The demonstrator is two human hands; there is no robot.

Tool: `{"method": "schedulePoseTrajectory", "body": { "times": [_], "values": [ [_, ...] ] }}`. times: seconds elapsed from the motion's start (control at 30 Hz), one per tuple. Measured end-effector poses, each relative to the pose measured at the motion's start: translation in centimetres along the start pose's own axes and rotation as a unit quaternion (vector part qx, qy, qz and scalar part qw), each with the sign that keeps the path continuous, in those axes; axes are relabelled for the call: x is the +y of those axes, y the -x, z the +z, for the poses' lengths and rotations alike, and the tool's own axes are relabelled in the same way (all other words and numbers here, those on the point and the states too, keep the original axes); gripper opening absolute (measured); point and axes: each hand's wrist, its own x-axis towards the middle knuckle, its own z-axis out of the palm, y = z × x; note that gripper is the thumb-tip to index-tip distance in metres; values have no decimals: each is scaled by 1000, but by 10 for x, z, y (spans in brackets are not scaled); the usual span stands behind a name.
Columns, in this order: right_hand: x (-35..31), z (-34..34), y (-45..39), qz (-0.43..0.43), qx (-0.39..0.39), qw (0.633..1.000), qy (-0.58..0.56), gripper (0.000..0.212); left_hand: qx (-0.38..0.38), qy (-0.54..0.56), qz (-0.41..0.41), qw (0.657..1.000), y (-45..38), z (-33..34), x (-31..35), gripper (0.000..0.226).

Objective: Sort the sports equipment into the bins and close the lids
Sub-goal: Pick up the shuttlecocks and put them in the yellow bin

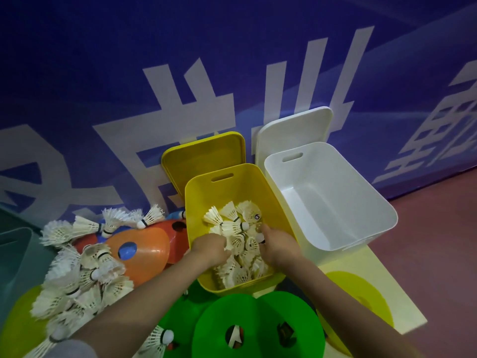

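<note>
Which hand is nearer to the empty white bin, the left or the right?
The right hand. It is inside the yellow bin, next to the wall nearest the white bin. The left hand is at the yellow bin's far side.

The reddish floor (438, 228) carries the yellow bin (247, 187); just right of it the white bin (361, 197); left of it orange cones (149, 244) and loose shuttlecocks (77, 280); nearer, green cones (255, 313).

Shuttlecocks (233, 228) lie in the left bin (204, 202), beside another bin (361, 202)
</note>
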Motion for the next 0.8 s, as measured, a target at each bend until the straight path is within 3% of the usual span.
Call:
{"method": "schedulePoseTrajectory", "body": {
  "times": [0.17,0.33,0.5,0.7,0.8],
  "values": [
    [0,6,-17,16,-54,995,86,49,161,107,45,980,13,-5,-5,33],
    [-1,3,-17,-13,-101,988,116,36,275,316,92,903,44,-9,-14,26],
    [-3,-1,-9,-10,-34,999,-7,41,317,434,60,841,98,4,-62,30],
    [-61,-1,15,-145,71,978,-132,31,319,477,-16,818,173,41,-144,33],
    [-113,4,34,-216,90,954,-188,30,306,473,-24,826,206,61,-169,29]
  ]
}}
